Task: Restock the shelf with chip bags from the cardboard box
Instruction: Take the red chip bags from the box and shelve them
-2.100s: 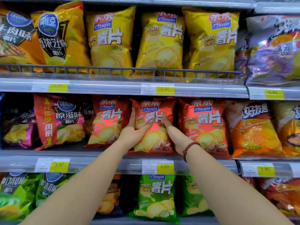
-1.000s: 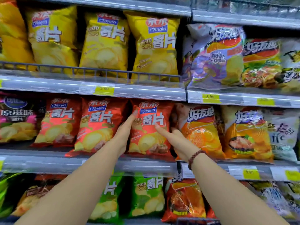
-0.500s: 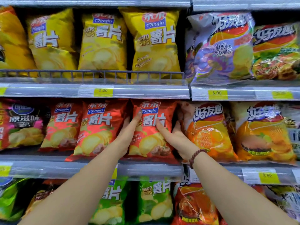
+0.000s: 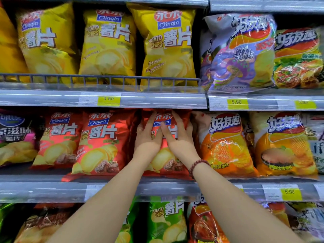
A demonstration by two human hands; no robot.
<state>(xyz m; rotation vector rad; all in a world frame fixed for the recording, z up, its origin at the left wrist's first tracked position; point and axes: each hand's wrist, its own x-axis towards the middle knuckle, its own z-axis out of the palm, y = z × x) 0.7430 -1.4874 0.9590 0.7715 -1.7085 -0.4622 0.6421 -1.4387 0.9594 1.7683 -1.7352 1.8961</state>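
Your left hand (image 4: 149, 137) and right hand (image 4: 178, 139) slid up from red bag (image 4: 164, 161) sides; now flat, side by side on its front, pressing it back. Bag upright on middle shelf (image 4: 52, 190), beside orange bag (image 4: 226, 146). Placement looks near done; box out of view.

Wire guard (image 4: 105, 79): I see grey bars along the front edge of the upper shelf (image 4: 157, 99), left bay only.
3.50 tag (image 4: 108, 99): yellow, on that front edge, left of centre.
Upper 5.90 tag (image 4: 237, 102): yellow, on the same edge, right bay.
Blurred tag (image 4: 305, 104): yellow, near that edge's right end; I cannot read it.
Lower 5.90 tag (image 4: 290, 192): front edge of the middle shelf (image 4: 52, 190), towards its right end.
Bead bracelet (image 4: 197, 164): dark red beads, just above the middle shelf's front edge.
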